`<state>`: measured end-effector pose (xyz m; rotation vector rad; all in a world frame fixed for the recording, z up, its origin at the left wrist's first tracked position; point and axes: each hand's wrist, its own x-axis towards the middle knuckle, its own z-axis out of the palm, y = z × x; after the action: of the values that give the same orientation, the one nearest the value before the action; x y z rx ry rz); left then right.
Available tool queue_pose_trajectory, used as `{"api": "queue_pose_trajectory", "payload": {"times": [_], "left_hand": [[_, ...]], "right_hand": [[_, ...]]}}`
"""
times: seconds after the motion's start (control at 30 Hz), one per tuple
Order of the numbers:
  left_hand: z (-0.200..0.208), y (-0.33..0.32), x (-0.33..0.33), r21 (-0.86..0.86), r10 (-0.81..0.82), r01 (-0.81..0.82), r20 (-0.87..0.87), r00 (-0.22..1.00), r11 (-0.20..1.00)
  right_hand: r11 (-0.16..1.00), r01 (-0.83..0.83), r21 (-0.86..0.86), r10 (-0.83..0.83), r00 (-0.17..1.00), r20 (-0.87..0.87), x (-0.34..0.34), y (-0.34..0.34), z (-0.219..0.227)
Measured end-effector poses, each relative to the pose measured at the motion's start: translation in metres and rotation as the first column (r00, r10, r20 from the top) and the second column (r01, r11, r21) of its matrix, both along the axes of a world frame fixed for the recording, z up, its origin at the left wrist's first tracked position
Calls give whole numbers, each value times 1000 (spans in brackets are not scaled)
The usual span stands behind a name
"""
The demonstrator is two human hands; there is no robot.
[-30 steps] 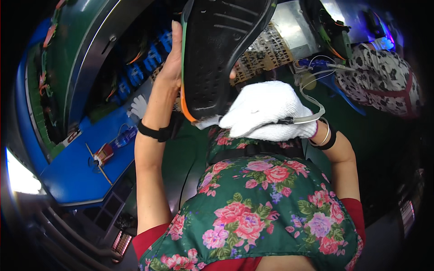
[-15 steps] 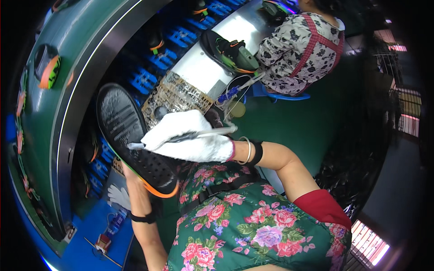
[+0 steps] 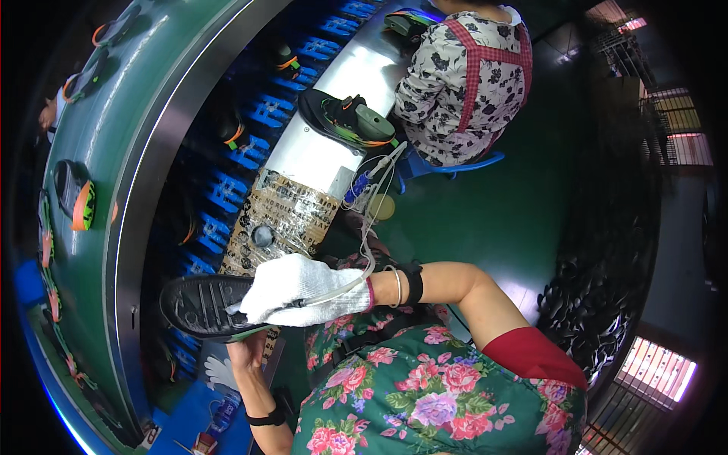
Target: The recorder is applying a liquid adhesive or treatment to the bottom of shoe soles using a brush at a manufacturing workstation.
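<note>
A black shoe sole (image 3: 196,302) lies nearly level across the front of my body, its ribbed inner face up and its toe to the left. My bare left hand (image 3: 250,352) grips its lower edge from beneath; part of the fingers is hidden under it. In a white knit glove, my right hand (image 3: 307,292) is closed round a slim brush (image 3: 233,309) with its tip at the sole's inner face. From the brush a clear thin tube (image 3: 369,254) runs up past my wrist. The glove covers the sole's right end.
Ahead is a taped cardboard sheet (image 3: 292,216) with a small round dark cup (image 3: 263,236). Beyond it a black shoe (image 3: 353,121) rests on a metal bench (image 3: 303,155). A co-worker (image 3: 466,91) sits nearby. A green conveyor (image 3: 144,98) carries soles at left; a glove (image 3: 221,373) lies below.
The sole has turned from steeply slanted to nearly level. Both hands have moved lower in the picture, and my view has shifted. The brush stays at the inner face.
</note>
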<state>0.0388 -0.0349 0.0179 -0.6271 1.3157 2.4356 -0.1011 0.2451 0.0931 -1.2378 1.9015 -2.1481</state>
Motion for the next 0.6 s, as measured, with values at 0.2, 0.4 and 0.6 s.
{"api": "queue_pose_trajectory", "payload": {"times": [0.2, 0.4, 0.6], "left_hand": [[-20, 4, 9, 178, 276, -307, 180, 944, 935], [6, 33, 10, 509, 339, -325, 68, 938, 797], [30, 59, -13, 907, 272, -273, 189, 944, 319]], "right_hand": [[997, 68, -25, -70, 994, -88, 8, 9, -5], [974, 211, -85, -219, 970, -101, 13, 19, 6], [969, 231, 87, -218, 965, -143, 4, 25, 22]]}}
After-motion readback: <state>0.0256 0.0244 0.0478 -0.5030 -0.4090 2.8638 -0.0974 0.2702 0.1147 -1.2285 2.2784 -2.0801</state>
